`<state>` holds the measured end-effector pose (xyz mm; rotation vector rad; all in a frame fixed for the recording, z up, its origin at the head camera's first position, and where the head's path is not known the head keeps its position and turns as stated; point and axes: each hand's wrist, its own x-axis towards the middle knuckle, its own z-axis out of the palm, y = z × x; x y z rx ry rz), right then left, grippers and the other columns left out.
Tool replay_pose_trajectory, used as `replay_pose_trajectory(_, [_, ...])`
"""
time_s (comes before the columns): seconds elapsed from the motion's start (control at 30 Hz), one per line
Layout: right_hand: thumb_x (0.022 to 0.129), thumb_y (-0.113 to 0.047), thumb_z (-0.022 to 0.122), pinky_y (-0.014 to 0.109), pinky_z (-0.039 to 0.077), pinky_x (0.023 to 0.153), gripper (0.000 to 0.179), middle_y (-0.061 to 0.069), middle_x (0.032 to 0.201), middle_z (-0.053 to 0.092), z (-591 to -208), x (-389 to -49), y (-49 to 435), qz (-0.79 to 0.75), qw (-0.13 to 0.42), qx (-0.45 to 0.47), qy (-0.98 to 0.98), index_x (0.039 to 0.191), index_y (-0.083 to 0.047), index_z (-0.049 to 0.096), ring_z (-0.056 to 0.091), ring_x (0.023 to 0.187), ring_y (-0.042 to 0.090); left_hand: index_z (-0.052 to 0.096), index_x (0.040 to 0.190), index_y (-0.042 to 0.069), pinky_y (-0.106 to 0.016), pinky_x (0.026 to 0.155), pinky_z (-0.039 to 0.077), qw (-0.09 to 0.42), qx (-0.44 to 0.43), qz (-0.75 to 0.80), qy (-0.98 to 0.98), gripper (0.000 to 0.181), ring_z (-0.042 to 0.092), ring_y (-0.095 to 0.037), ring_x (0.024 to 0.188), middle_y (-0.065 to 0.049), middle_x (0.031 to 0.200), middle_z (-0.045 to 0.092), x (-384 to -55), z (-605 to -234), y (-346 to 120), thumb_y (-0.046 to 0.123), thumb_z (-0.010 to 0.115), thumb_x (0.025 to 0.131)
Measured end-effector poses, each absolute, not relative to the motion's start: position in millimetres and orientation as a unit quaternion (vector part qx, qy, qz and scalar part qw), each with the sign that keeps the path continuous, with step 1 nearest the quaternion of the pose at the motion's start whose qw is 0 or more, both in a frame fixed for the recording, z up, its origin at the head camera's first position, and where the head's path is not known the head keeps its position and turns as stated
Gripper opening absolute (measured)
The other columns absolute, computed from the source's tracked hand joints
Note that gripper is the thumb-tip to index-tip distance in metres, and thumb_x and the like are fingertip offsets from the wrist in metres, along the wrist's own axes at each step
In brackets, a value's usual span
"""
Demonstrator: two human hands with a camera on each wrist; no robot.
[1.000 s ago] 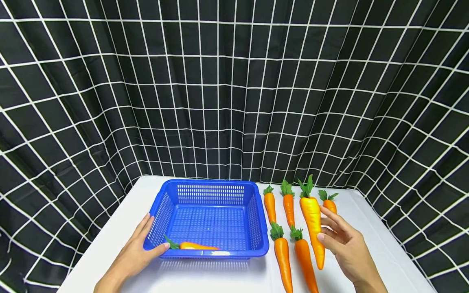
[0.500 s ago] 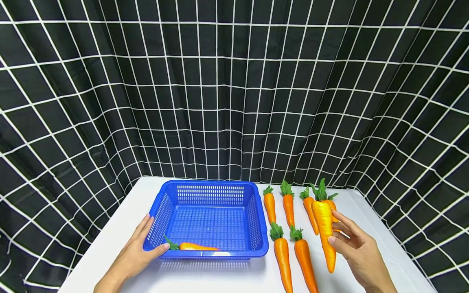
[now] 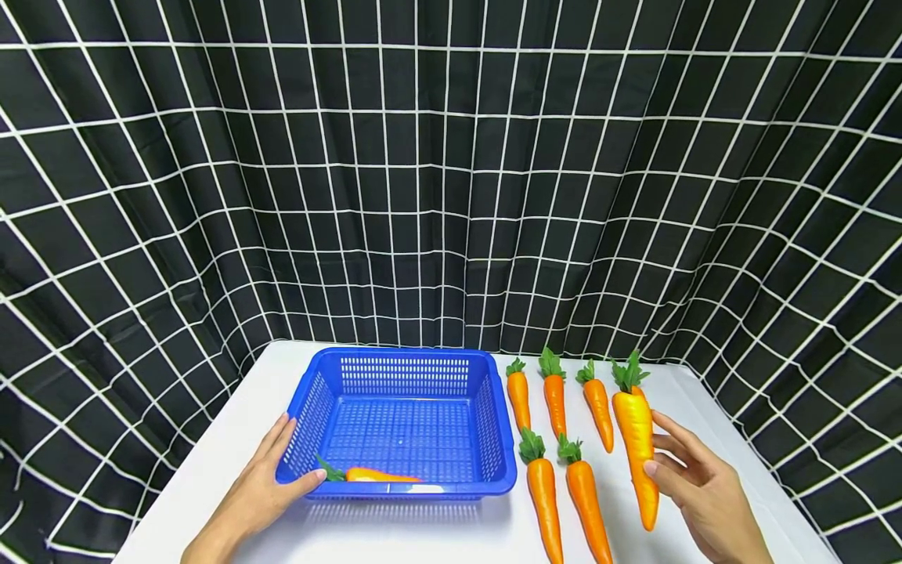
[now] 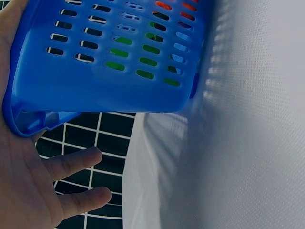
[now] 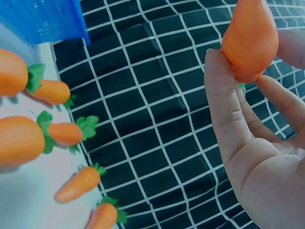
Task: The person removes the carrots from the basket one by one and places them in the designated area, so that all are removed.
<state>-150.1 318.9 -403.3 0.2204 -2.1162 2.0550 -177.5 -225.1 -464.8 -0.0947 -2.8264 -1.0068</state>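
Observation:
My right hand pinches an orange carrot with a green top between thumb and fingers, held above the table's right side, tip toward me. In the right wrist view the same carrot hangs from my fingertips. Behind it, another carrot on the table is mostly hidden. My left hand rests against the near left corner of a blue plastic basket, thumb on the front rim, fingers straight along the left side. The left wrist view shows two fingers extended free. One carrot lies inside the basket along its front wall.
Right of the basket lie several carrots: three in a back row, including one beside the held carrot, and two nearer, including one. The white table ends at a black curtain with white grid lines.
My right hand has moved the carrot right and slightly toward me, uncovering a back-row carrot and covering the one farthest right. My left hand and the basket have stayed put.

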Motion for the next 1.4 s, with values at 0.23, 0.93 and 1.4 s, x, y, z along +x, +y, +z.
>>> replay_pose_trajectory(0.23, [0.091,0.002,0.065,0.027,0.055,0.075,0.063,0.002,0.109,0.058,-412,-149,329,0.687,0.090,0.010,-0.721,0.147,-0.010,0.040,0.065,0.091,0.015,0.024,0.151,0.000,-0.069,0.099,0.025,0.071,-0.034,-0.336,-0.939,0.101,0.021,-0.051,0.135,-0.016,0.158,0.015,-177,-465,-225,0.054,0.071,0.080])
replay_pose_trajectory(0.93, [0.087,-0.028,0.074,0.033,0.056,0.076,0.076,0.014,0.119,0.061,-450,-150,356,0.567,0.002,-0.116,-0.816,0.149,-0.009,0.034,0.065,0.089,0.010,0.023,0.152,0.000,-0.069,0.099,0.025,0.067,-0.033,-0.336,-0.939,0.102,0.021,-0.051,0.136,-0.016,0.158,0.014,-177,-467,-226,0.055,0.071,0.080])
replay_pose_trajectory(1.4, [0.086,-0.020,0.075,0.036,0.056,0.075,0.078,0.021,0.121,0.060,-471,-157,358,0.557,-0.023,-0.131,-0.820,0.149,-0.004,0.033,0.066,0.092,0.017,0.022,0.152,0.001,-0.070,0.099,0.023,0.062,-0.028,-0.339,-0.938,0.102,0.020,-0.051,0.136,-0.015,0.158,0.012,-178,-464,-225,0.055,0.071,0.081])
